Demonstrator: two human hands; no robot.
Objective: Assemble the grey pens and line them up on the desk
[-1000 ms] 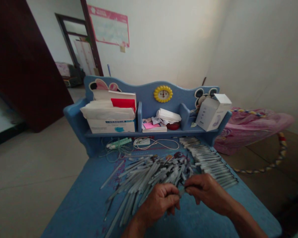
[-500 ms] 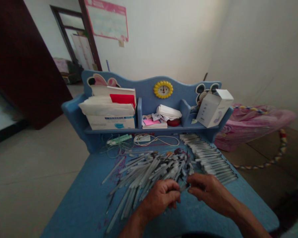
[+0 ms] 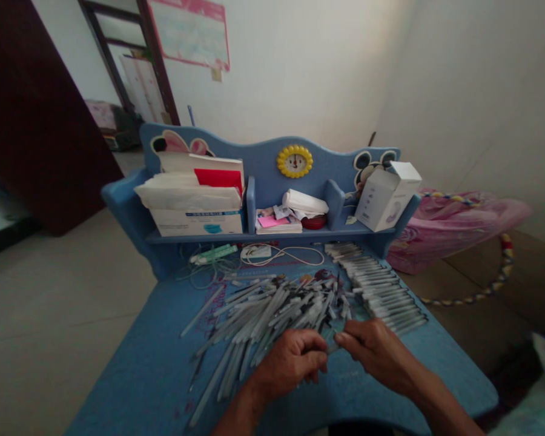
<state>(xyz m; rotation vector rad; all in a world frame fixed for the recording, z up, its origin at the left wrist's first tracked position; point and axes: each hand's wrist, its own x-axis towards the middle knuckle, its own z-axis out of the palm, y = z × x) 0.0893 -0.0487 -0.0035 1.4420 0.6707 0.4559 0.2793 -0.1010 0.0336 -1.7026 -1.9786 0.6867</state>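
My left hand (image 3: 293, 363) is closed around a clear pen barrel (image 3: 332, 349), most of which its fingers hide. Thumb and fingers of my right hand (image 3: 375, 346) pinch the barrel's other end, where a small dark part shows; I cannot make out what that part is. Just beyond my hands, a loose pile of translucent pen barrels and parts (image 3: 266, 312) spreads over the blue desk (image 3: 140, 363). To the right, pens (image 3: 381, 290) lie side by side in a long neat row.
At the back of the desk, a shelf holds a mask box with papers (image 3: 200, 221), small papers (image 3: 279, 224) and a white box (image 3: 386, 197). A white cable (image 3: 295, 251) and a green item with cord (image 3: 215, 254) lie below it. Pink plastic-covered goods (image 3: 454, 230) stand right.
My right hand has moved slightly left, and its fingers, a little apart before, are now closed on the barrel's end. My left hand keeps its grip. The view has shifted slightly.
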